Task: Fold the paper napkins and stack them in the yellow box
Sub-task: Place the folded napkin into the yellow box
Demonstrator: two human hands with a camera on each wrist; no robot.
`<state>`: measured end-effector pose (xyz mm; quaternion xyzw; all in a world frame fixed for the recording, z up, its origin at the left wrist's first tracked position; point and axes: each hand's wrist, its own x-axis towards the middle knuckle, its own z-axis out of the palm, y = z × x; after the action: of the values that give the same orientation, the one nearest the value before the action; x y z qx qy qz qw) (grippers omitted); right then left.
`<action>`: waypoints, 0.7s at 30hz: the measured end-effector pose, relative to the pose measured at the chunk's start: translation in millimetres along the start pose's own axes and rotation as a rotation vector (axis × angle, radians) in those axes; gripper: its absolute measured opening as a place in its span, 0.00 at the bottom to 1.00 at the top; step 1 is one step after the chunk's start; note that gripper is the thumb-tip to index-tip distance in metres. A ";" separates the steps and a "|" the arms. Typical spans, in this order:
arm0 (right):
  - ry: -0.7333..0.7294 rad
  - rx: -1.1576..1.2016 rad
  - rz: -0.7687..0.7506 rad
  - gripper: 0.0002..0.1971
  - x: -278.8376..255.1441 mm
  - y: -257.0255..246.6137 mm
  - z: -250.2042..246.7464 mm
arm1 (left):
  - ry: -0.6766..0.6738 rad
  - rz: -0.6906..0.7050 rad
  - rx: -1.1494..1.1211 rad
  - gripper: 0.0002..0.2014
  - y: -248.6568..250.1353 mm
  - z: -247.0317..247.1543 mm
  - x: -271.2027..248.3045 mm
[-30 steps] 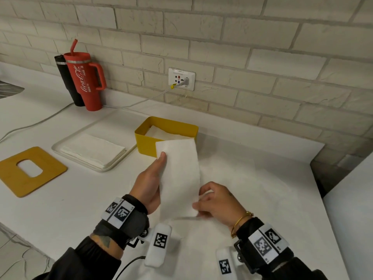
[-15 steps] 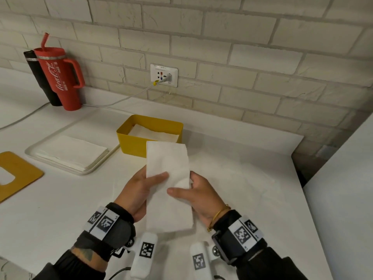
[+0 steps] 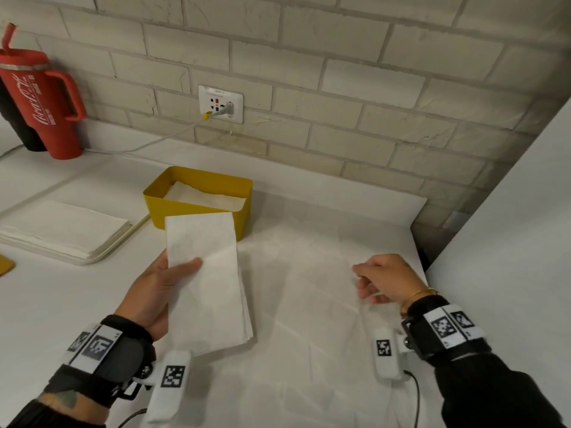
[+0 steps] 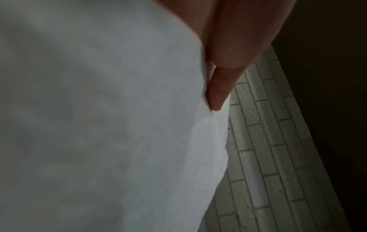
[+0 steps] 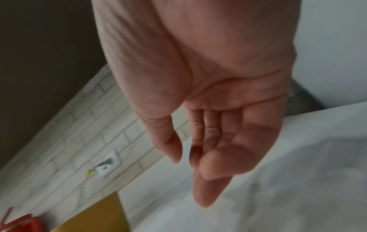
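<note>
A folded white napkin (image 3: 210, 282) stands up off the counter in front of the yellow box (image 3: 197, 216), its top edge overlapping the box's front wall. My left hand (image 3: 160, 288) grips it, thumb across its front and fingers behind. In the left wrist view the napkin (image 4: 109, 125) fills the picture, with a finger (image 4: 218, 91) against its edge. The box holds folded napkins (image 3: 204, 197). My right hand (image 3: 383, 278) hovers empty over the counter to the right, fingers relaxed; the right wrist view shows the same right hand (image 5: 208, 149) with a bare palm.
A white tray (image 3: 102, 254) with a stack of flat napkins (image 3: 61, 227) lies left of the box. A red tumbler (image 3: 40, 94) stands at the back left beside a dark bottle. A wall socket (image 3: 221, 103) with a cable sits behind. A white panel (image 3: 509, 227) bounds the right.
My right hand has let go of the napkin and moved off to the right. My left hand alone keeps holding it, closer to the box.
</note>
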<state>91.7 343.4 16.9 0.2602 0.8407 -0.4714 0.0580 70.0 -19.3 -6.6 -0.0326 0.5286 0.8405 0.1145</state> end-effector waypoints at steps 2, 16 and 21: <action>0.017 0.006 0.091 0.10 3.6 17.0 -13.9 | -0.006 -0.011 0.009 0.16 -2.9 1.9 -0.2; 0.178 0.126 0.166 0.26 14.1 24.1 12.1 | -0.034 -0.042 0.030 0.16 -4.0 17.6 -5.9; 0.163 0.154 0.159 0.27 22.0 24.1 16.4 | -0.011 -0.031 0.013 0.18 -3.3 11.8 -8.4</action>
<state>82.2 348.5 -18.1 0.3673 0.7807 -0.5055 0.0067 79.7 -8.8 -2.9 -0.0356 0.5328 0.8354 0.1305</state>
